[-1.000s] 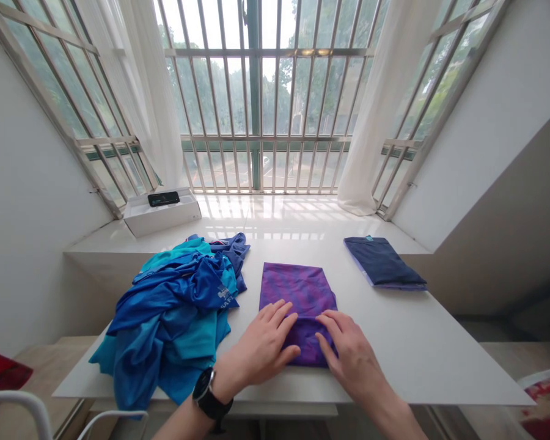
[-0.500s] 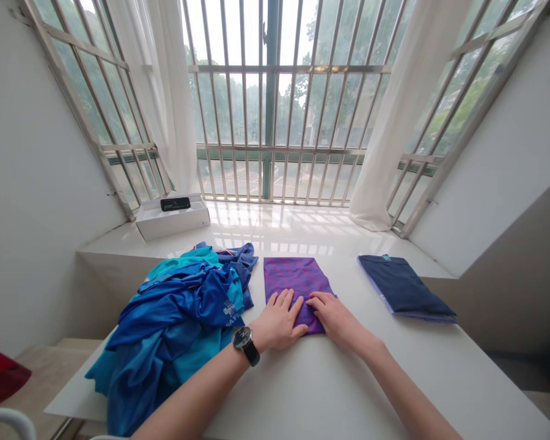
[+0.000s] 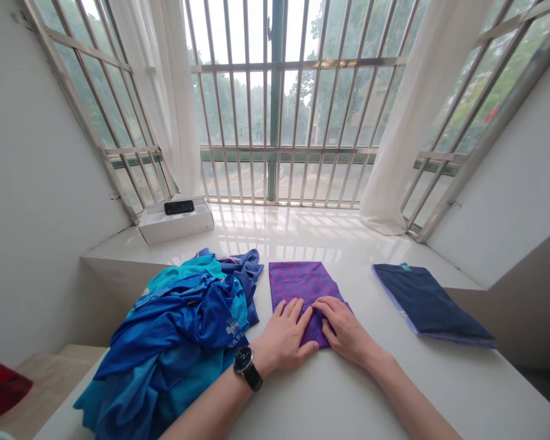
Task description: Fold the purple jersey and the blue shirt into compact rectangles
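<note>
A folded purple garment [image 3: 302, 281] with a faint pattern lies flat on the white table. Spread over its near left part is my left hand [image 3: 289, 333], palm down, with a black watch [image 3: 244, 360] on the wrist. My right hand [image 3: 343, 327] rests on the near right part, fingers slightly bent and apart, its fingertips close beside those of the left. Neither hand grips the cloth. To the left is a loose heap of blue and turquoise clothes [image 3: 174, 342], crumpled, with white print on one piece.
A neat stack of folded dark navy and lavender clothes [image 3: 431, 299] lies at the table's right side. On the window ledge stands a white box [image 3: 176, 226] with a black phone [image 3: 179, 208] on top. White curtains [image 3: 387, 153] hang before the barred window. Something red [image 3: 2, 385] shows at lower left.
My right hand has shifted left across the purple garment, toward my left hand, with its thumb now showing. My left hand stays flat on the cloth. The whole view has shifted slightly.
</note>
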The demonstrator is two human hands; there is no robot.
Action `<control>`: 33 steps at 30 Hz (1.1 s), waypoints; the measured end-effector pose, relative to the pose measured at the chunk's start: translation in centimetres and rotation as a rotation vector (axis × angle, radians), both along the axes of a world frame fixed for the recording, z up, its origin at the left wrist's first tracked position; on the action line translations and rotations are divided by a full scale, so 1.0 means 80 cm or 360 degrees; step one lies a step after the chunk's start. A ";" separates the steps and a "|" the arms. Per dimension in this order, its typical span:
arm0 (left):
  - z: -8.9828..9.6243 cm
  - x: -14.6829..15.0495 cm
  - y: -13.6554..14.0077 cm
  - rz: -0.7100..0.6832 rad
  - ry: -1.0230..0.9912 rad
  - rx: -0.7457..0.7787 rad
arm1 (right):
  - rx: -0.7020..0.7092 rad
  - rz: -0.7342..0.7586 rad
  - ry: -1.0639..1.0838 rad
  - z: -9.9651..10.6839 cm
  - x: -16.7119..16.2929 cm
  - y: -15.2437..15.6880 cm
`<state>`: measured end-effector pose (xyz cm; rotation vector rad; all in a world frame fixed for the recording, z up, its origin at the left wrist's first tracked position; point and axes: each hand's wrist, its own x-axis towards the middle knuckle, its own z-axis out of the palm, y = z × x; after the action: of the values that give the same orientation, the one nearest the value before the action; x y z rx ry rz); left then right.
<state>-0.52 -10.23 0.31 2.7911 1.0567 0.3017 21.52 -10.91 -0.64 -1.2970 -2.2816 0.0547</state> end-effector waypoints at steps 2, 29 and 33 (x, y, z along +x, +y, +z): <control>0.005 -0.001 -0.002 -0.0029 -0.0005 -0.0007 | -0.0017 0.0006 -0.0004 0.000 0.001 0.002; 0.037 -0.012 0.013 0.0223 0.0048 0.0024 | -0.0484 -0.0362 -0.0152 0.026 0.027 -0.008; 0.040 -0.014 0.013 0.0304 0.0104 -0.0030 | -0.0584 -0.0353 -0.0121 0.030 0.032 -0.007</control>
<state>-1.64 -9.17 3.53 2.7045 1.3372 0.2211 24.10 -11.50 1.76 -1.7581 -2.2447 0.3673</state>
